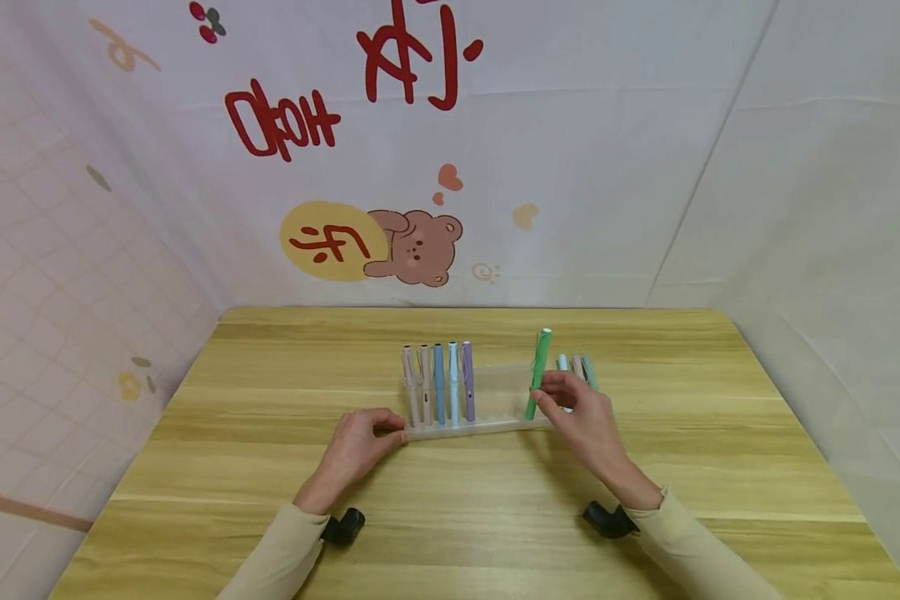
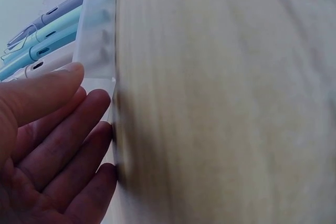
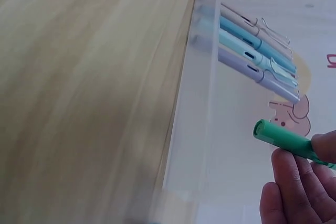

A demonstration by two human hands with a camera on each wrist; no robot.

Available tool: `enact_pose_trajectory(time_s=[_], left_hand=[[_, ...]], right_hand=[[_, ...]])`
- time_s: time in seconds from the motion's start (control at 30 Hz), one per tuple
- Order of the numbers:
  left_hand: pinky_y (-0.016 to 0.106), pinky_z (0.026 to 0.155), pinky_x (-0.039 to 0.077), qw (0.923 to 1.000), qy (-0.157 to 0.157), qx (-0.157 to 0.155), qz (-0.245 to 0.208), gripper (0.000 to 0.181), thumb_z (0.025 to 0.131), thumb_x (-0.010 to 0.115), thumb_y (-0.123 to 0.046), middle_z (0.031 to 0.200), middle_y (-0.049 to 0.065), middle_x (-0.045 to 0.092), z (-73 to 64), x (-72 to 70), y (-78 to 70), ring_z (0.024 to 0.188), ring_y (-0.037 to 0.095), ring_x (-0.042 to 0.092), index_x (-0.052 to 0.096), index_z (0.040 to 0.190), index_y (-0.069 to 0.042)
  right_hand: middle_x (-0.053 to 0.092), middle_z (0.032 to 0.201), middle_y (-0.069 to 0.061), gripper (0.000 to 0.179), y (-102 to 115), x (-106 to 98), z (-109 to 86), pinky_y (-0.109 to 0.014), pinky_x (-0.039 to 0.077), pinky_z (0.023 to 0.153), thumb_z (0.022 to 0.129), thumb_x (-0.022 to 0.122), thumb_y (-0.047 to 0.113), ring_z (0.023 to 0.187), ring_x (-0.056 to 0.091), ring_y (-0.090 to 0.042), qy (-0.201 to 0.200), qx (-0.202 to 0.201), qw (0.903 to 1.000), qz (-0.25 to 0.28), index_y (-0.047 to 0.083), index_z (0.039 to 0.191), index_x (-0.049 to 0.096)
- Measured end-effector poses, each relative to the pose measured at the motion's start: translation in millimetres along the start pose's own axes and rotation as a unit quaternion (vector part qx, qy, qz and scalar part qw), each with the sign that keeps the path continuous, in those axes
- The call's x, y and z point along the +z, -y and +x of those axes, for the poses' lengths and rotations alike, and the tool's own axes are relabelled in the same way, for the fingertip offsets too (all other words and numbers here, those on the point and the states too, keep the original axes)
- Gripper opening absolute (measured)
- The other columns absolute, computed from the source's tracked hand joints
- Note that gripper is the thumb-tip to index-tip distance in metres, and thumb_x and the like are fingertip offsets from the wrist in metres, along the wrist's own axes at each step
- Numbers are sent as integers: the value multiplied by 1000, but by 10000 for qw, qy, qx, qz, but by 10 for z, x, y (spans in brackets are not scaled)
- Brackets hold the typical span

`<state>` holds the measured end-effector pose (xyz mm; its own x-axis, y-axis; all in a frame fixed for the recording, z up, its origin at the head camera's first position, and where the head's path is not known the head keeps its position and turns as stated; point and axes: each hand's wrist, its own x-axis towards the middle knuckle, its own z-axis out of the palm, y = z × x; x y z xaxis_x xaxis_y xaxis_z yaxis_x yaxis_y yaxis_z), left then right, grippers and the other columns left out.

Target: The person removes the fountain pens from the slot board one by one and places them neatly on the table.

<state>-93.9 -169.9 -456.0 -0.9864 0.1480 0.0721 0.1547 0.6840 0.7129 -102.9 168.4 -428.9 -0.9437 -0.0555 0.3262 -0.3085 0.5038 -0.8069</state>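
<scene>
Now, right hand [image 1: 585, 417] half-curled, pinching green pen [image 1: 542, 354]

On the yellowish wood-grain tabletop [image 1: 450, 517], a long translucent plastic holder [image 1: 497, 427] bears five slim taupe, blue and purple pens [image 1: 440, 383] at its left. A slim green pen [image 1: 542, 353] is to their right, three light-blue, taupe and grey-green pens [image 1: 577, 364] farther right.

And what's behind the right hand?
Behind the right hand, the tops of a pale blue pen, a taupe pen and a grey-green pen show. Most of their lower parts, and the right end of the clear pen holder, are covered.
</scene>
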Motion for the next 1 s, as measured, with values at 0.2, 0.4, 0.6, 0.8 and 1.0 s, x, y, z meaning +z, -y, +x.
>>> enact_pose_trajectory(time_s=[0.2, 0.4, 0.6, 0.8, 1.0], left_hand=[[44, 85, 55, 9999, -27, 140, 7, 6, 87, 84, -10, 91, -5, 77, 10, -12, 1, 91, 18, 71, 80, 90, -14], [46, 86, 55, 9995, -86, 291, -17, 6, 86, 84, -10, 90, -4, 77, 12, -29, 1, 92, 22, 72, 81, 90, -12], [46, 85, 56, 9996, -60, 287, 22, 6, 86, 85, -11, 90, -4, 77, 15, -40, -7, 93, 22, 72, 81, 90, -12], [46, 88, 55, 9999, -18, 167, 38, 6, 86, 84, -10, 91, -4, 77, 26, -42, -12, 95, 23, 72, 81, 90, -13], [45, 88, 55, 9999, 16, 100, 33, 6, 87, 84, -10, 92, -4, 77, 25, -43, -18, 95, 22, 72, 81, 91, -14]], right_hand=[[75, 100, -9, 22, -26, -107, -32, -18, 55, 76, 96, 75, 10, 89, 74, -23, -9, 85, 9999, -130, 0, 114, 69], [75, 102, -9, 23, -71, -213, -57, -17, 54, 78, 97, 74, 12, 91, 73, -24, -32, 225, 9993, -301, -1, 115, 68], [75, 101, -10, 22, -117, -303, -72, -14, 52, 77, 98, 73, 11, 91, 73, -26, -124, 168, 9990, -405, -2, 115, 68], [75, 101, -11, 21, -152, -379, -87, -12, 52, 78, 98, 73, 11, 91, 73, -23, -203, 214, 9987, -412, -1, 115, 69], [75, 101, -11, 22, -190, -455, -114, -13, 52, 76, 98, 73, 12, 90, 72, -16, -244, 350, 9980, -466, -1, 115, 69]])
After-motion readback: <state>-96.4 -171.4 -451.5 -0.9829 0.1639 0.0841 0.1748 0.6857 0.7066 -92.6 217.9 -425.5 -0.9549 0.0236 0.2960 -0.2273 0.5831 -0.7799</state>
